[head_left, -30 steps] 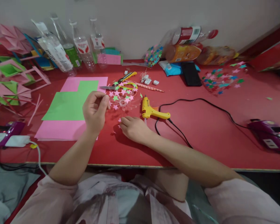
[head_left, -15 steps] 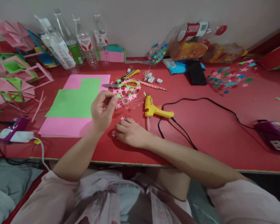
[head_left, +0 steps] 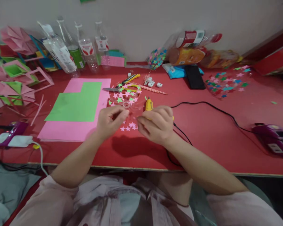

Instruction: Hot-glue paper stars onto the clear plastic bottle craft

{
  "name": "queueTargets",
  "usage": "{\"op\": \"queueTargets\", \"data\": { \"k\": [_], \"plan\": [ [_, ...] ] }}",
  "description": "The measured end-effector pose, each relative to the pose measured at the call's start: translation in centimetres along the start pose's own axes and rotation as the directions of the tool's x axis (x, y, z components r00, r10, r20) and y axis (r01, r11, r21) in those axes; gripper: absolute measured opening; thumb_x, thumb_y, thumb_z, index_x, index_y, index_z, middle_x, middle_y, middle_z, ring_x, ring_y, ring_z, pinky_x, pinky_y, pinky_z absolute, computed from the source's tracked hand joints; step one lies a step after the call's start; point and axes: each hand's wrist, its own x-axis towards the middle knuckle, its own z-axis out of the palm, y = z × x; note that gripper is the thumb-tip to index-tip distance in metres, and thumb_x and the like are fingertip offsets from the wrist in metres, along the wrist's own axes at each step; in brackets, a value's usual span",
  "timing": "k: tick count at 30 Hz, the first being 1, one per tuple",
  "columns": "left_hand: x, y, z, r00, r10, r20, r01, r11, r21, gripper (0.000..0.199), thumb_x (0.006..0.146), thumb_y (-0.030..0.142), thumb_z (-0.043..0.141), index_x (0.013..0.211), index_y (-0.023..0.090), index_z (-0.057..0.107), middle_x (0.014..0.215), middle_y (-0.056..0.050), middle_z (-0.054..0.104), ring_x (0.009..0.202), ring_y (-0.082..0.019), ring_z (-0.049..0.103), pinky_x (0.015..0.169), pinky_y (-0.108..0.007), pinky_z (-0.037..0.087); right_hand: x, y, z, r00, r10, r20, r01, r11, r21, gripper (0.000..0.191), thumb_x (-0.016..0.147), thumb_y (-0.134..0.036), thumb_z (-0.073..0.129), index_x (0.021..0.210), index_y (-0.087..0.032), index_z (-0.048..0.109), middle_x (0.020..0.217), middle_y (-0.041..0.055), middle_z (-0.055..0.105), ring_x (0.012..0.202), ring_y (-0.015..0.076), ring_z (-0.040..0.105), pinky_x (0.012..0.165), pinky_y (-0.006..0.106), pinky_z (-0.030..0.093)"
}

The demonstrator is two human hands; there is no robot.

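at the middle of the red table [head_left: 217, 144], i have both hands raised on either side of a small group of loose pink stars [head_left: 132, 126]. on the left hand [head_left: 110, 122], thumb and forefinger come together at the tips; on the right hand [head_left: 158, 125], the fingers are curled inward. i cannot tell whether either is closed on anything. just beyond the hands sits a clear plastic piece [head_left: 120, 94] dotted with pink and green stars, and the yellow glue gun [head_left: 149, 105] lies partly hidden behind the right hand, nozzle pointing away from me. i judge the step in hand to be fingertip work with small stars. to my mind, the next move calls for a light, precise pinch, knuckles clear of the nozzle.
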Motion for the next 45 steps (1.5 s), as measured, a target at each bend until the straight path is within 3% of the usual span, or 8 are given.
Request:
{"op": "queueTargets", "data": {
  "k": [4,19,21,25,29,35,42,45],
  "plan": [
    [-0.7,0.8,1.0,0.986,0.089,0.144,-0.097,0.994,0.045,0.019,0.088,0.025,0.051,0.076,0.016,0.062,0.063,0.001,0.064,0.052,-0.007,0.053,0.053,-0.019,0.043,0.3,0.8,-0.3,0.999,0.01,-0.041,-0.012,0.999,-0.034,0.008,0.079,-0.017,0.063,0.084,-0.021,0.06,0.079,-0.0003,0.063,0.073,0.0139,0.051,0.073,0.032,0.043],
    [-1.1,0.4,1.7,0.999,-0.035,-0.001,0.035,0.997,-0.062,0.017,0.082,0.014,0.052,0.065,0.018,0.055,0.057,0.003,0.059,0.051,-0.007,0.054,0.052,-0.019,0.045,0.0,2.5,-1.3,0.978,0.091,0.185,-0.094,0.996,0.006,0.015,0.083,-0.016,0.055,0.094,-0.021,0.063,0.088,0.0039,0.068,0.081,0.0174,0.058,0.074,0.032,0.045],
    [-0.9,-0.1,1.3,0.998,-0.036,-0.058,0.031,0.996,-0.082,0.017,0.083,0.014,0.052,0.067,0.018,0.056,0.057,0.003,0.06,0.05,-0.007,0.053,0.05,-0.018,0.044,-0.3,4.2,-1.6,0.851,0.276,0.446,-0.248,0.961,-0.12,0.02,0.082,-0.014,0.05,0.097,-0.017,0.063,0.094,0.0079,0.068,0.086,0.0202,0.06,0.07,0.032,0.043],
    [-0.4,-0.9,0.5,0.985,-0.075,-0.157,0.055,0.99,-0.127,0.014,0.083,0.015,0.053,0.07,0.018,0.056,0.058,0.003,0.06,0.05,-0.006,0.053,0.049,-0.017,0.043,-1.0,6.4,-1.7,0.368,0.413,0.833,-0.292,0.902,-0.318,0.021,0.083,-0.025,0.051,0.094,-0.013,0.064,0.097,0.0116,0.067,0.083,0.0233,0.062,0.062,0.031,0.038],
    [-0.3,-1.3,0.2,0.981,-0.095,-0.172,0.074,0.99,-0.123,0.014,0.083,0.016,0.053,0.07,0.018,0.056,0.059,0.003,0.06,0.05,-0.006,0.052,0.049,-0.018,0.043,-1.4,5.8,-1.4,0.223,0.416,0.882,-0.246,0.899,-0.362,0.027,0.079,-0.022,0.053,0.103,-0.012,0.061,0.105,0.0129,0.064,0.088,0.0244,0.062,0.062,0.03,0.037],
    [-0.2,-1.3,0.3,0.977,-0.111,-0.182,0.093,0.99,-0.107,0.014,0.084,0.018,0.054,0.07,0.018,0.057,0.058,0.003,0.058,0.05,-0.006,0.052,0.049,-0.017,0.043,-1.5,5.0,-0.5,0.261,0.499,0.827,-0.353,0.846,-0.399,0.029,0.073,-0.012,0.05,0.1,-0.011,0.058,0.1,0.0147,0.061,0.076,0.0212,0.06,0.059,0.03,0.038],
    [0.3,-1.2,0.3,0.966,-0.16,-0.205,0.131,0.98,-0.148,0.015,0.082,0.018,0.055,0.067,0.018,0.055,0.055,0.004,0.056,0.047,-0.005,0.049,0.046,-0.016,0.04,-0.3,5.3,-2.0,0.718,0.586,0.375,-0.624,0.781,-0.026,0.013,0.078,-0.031,0.055,0.084,-0.02,0.051,0.087,0.0082,0.058,0.078,0.0215,0.057,0.065,0.034,0.045],
    [0.4,-1.1,0.4,0.964,-0.173,-0.2,0.146,0.979,-0.143,0.016,0.081,0.017,0.054,0.065,0.018,0.054,0.054,0.005,0.054,0.045,-0.005,0.047,0.044,-0.015,0.038,0.2,4.0,-2.4,0.814,0.487,0.318,-0.571,0.772,0.28,0.02,0.085,-0.04,0.054,0.077,-0.023,0.051,0.078,0.0033,0.058,0.073,0.0183,0.057,0.066,0.033,0.048]
  ]
}}
